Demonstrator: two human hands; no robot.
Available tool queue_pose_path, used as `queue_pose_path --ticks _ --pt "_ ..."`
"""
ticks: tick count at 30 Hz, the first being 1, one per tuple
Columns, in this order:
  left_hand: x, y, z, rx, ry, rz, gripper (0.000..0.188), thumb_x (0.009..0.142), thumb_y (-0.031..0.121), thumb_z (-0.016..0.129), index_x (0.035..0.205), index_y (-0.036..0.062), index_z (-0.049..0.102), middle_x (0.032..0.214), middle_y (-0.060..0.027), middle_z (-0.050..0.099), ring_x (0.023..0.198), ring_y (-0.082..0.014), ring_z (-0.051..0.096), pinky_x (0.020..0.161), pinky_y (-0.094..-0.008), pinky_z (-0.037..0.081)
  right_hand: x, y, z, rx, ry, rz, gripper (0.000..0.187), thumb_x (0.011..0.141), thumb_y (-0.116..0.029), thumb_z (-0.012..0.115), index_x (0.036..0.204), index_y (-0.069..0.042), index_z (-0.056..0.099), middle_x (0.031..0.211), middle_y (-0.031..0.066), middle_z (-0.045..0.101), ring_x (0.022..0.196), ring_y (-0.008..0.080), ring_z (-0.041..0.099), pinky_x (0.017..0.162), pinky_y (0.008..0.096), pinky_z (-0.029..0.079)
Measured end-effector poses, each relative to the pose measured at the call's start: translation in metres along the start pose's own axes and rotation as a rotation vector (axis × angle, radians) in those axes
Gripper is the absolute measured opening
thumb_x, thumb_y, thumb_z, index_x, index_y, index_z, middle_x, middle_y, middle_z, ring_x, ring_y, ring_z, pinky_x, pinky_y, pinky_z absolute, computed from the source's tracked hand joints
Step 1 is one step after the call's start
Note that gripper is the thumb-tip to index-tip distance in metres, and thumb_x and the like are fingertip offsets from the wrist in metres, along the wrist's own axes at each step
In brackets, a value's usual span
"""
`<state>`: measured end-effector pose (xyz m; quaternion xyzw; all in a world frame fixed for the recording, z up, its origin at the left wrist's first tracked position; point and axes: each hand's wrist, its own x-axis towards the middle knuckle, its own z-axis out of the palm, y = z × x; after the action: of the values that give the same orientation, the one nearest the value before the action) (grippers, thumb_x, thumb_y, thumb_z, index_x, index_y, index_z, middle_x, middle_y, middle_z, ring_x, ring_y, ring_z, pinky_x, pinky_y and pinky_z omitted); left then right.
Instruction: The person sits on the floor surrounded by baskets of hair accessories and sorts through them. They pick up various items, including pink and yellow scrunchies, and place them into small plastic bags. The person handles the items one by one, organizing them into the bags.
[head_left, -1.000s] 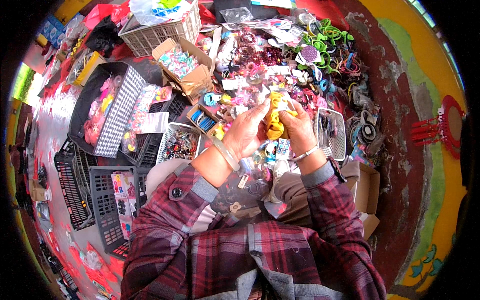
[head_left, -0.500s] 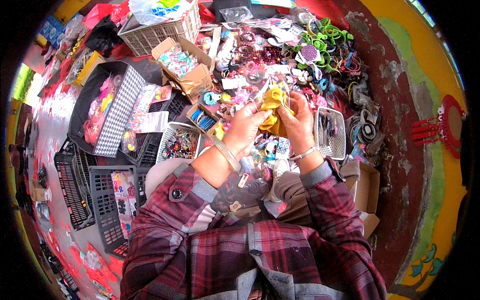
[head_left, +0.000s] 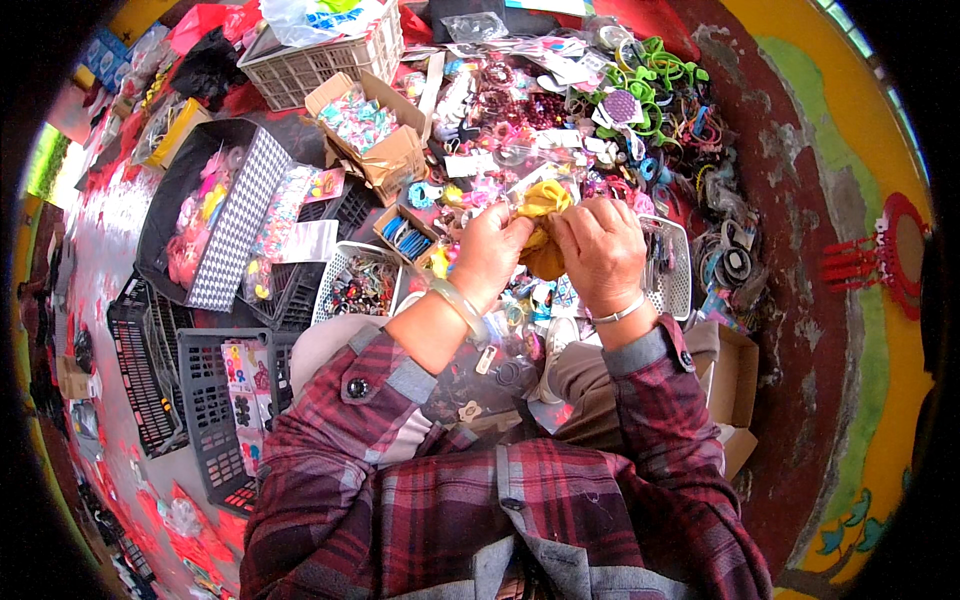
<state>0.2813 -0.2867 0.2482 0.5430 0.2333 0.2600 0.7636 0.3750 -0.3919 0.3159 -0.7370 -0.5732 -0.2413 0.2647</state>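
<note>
Yellow fabric scrunchie (head_left: pixel 541 240), bunched between my hands, long axis running near to far. Left hand (head_left: pixel 486 258) pinches its left edge; right hand (head_left: pixel 604 256), fingers curled, grips its right. Neither sits nearer.

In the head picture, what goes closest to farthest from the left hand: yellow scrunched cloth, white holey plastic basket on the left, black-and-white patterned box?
1. Yellow scrunched cloth: touching the left hand.
2. White holey plastic basket: left of that hand.
3. Black-and-white patterned box: farther left.
</note>
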Motion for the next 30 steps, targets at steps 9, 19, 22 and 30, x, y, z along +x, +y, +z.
queue_pose_path --ticks 9,19,22,30 --pt "-0.002 0.012 -0.006 0.245 -0.062 -0.035 0.026 0.091 0.021 0.048 0.107 0.0017 0.055 0.093 -0.0029 0.059 0.083 -0.0103 0.056 0.074 -0.025 0.046 0.0 -0.013 0.002 0.06 -0.088 -0.057 0.009 0.072 -0.008 0.061 0.07 -0.007 0.052 0.072 0.0082 0.051 0.068 0.0273 0.051 0.062 0.0376 0.042" --pt "-0.016 0.038 0.009 -0.577 -0.364 -0.094 0.079 0.072 -0.002 0.056 0.14 0.005 0.017 0.122 -0.008 0.045 0.111 -0.0186 0.047 0.098 -0.0319 0.036 -0.002 -0.004 0.001 0.276 -0.021 0.26 0.013 0.075 -0.01 0.06 0.067 -0.004 0.052 0.067 0.0134 0.052 0.064 0.0332 0.053 0.056 0.0412 0.043" --pt "-0.019 0.039 0.01 -0.519 -0.395 -0.014 0.077 0.076 -0.003 0.055 0.141 0.0054 0.014 0.125 -0.008 0.042 0.113 -0.0168 0.044 0.097 -0.0311 0.035 -0.003 0.002 0.003 0.294 -0.022 0.278 0.012 0.076 -0.009 0.059 0.068 -0.003 0.052 0.067 0.0135 0.051 0.064 0.0338 0.053 0.056 0.0411 0.042" --pt "-0.008 0.012 0.013 -0.347 -0.162 -0.044 0.03 0.086 0.003 0.049 0.116 0.0029 0.049 0.101 -0.0024 0.057 0.09 -0.0104 0.055 0.08 -0.0247 0.046 -0.001 -0.005 -0.002 0.215 -0.127 0.059 0.009 0.072 -0.009 0.058 0.067 -0.006 0.052 0.067 0.0115 0.052 0.065 0.0313 0.054 0.059 0.0405 0.043"
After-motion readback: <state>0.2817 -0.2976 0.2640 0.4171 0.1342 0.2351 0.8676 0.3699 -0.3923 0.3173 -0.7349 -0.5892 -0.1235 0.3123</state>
